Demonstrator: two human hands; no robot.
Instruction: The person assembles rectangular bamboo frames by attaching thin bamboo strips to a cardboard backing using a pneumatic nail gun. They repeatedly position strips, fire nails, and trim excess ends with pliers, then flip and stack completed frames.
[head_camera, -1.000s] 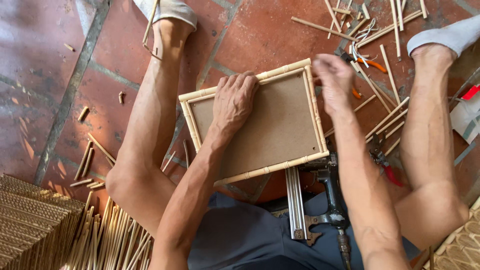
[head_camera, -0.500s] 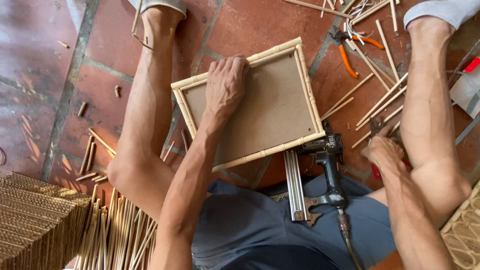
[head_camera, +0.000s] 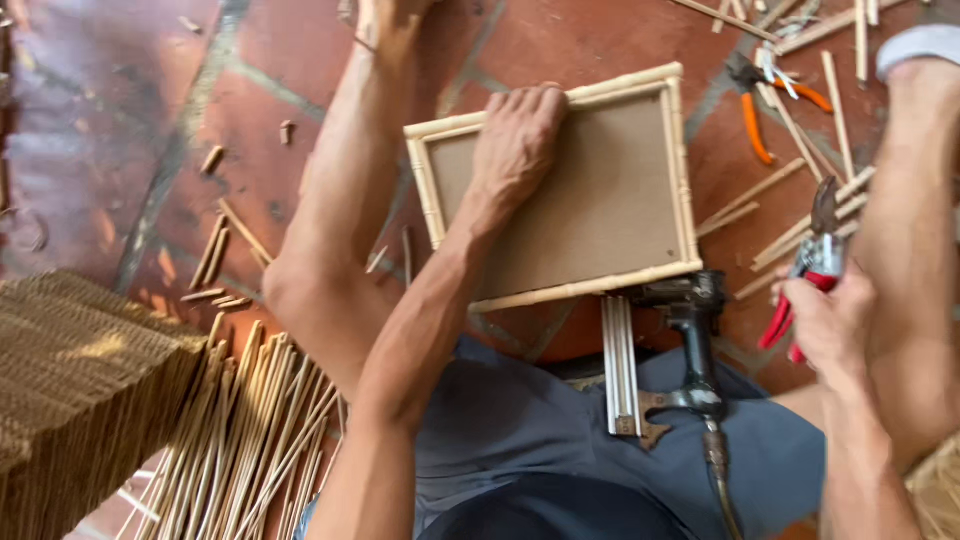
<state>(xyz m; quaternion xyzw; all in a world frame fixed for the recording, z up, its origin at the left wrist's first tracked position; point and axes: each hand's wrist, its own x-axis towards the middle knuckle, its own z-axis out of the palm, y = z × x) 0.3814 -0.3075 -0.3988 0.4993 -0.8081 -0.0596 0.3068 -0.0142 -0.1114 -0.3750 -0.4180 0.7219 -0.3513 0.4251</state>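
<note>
A rectangular panel with a pale bamboo frame (head_camera: 560, 190) lies on the red tile floor between my legs. My left hand (head_camera: 515, 145) presses flat on its brown board, fingers reaching the far edge. To the right, beside my right leg, my right hand (head_camera: 825, 320) grips red-handled pruning shears (head_camera: 805, 270), blades pointing up and away. A black nail gun (head_camera: 690, 340) with a metal magazine lies just below the frame's near edge.
Orange-handled pliers (head_camera: 760, 120) and loose bamboo sticks (head_camera: 790, 190) lie at the upper right. A bundle of bamboo strips (head_camera: 250, 430) sits at the lower left beside a woven stack (head_camera: 80, 390). Short offcuts (head_camera: 225, 250) dot the tiles.
My right hand left the frame's right side, dropped to the floor by my right leg and picked up the red-handled shears. The left hand stays on the board.
</note>
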